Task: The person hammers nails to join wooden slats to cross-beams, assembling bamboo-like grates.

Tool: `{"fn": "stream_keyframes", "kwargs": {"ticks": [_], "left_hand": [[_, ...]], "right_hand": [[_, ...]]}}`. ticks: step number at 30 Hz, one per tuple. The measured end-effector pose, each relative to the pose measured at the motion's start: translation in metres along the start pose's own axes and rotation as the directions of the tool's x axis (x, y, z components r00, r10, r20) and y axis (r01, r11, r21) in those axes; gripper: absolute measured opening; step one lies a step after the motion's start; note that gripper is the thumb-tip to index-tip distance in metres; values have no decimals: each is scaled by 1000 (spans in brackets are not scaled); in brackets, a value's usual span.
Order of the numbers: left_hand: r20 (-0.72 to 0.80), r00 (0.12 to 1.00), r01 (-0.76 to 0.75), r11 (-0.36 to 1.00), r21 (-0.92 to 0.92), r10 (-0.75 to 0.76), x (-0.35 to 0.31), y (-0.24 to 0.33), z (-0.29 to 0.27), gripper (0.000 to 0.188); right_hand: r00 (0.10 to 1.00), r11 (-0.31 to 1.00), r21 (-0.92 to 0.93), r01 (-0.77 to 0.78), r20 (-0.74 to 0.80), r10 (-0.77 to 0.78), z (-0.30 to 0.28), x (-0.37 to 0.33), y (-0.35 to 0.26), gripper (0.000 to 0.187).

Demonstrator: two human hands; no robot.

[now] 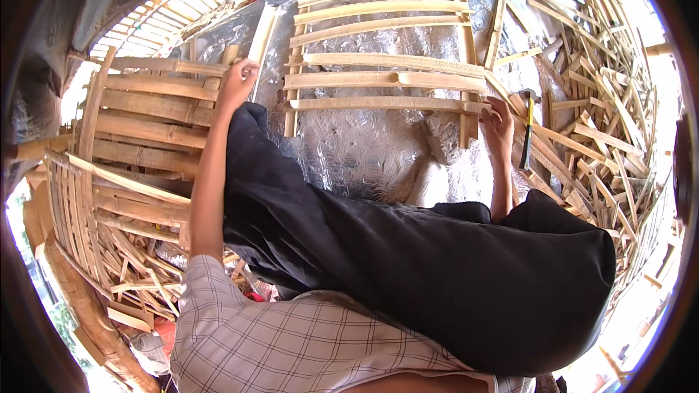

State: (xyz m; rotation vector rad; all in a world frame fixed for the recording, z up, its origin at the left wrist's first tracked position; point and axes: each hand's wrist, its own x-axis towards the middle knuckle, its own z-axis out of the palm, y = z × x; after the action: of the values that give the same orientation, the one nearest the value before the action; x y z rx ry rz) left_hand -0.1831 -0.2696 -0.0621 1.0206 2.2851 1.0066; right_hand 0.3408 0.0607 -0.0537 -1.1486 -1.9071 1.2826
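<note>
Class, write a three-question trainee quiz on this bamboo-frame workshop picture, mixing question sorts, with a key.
1. True or false: the left hand rests at the left edge of the pale slatted bamboo frame.
2. Which lies nearest the right hand? A hammer with yellow-and-black handle; B the curved bamboo basket frame.
3. What cloth drapes between the forearms?

Key: 1 true; 2 A; 3 black cloth.
</note>
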Motion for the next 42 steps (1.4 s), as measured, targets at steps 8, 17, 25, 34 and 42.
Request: {"fn": "stream_keyframes", "kwargs": {"ticks": [8,17,25,34,42], "left_hand": [[-365,930,-71,996,-54,46,-50,22,-12,11],[83,961,-269,962,53,264,-50,156,53,14],[589,754,-541,782,309,290,-44,195,146,47],[577,671,-691,676,257,467,-58,209,241,60],[582,651,-650,754,95,488,-51,202,244,74]], "right_hand": [[994,996,91,-21,-106,31,0,-21,10,29],[994,1000,8,22,-111,-21,0,-38,8,31],[997,999,36,29,-77,-26,9,-46,-4,43],[985,995,-96,24,-167,-40,18,-48,-11,55],[986,992,-84,89,-131,-99,15,-54,-16,57]]}}
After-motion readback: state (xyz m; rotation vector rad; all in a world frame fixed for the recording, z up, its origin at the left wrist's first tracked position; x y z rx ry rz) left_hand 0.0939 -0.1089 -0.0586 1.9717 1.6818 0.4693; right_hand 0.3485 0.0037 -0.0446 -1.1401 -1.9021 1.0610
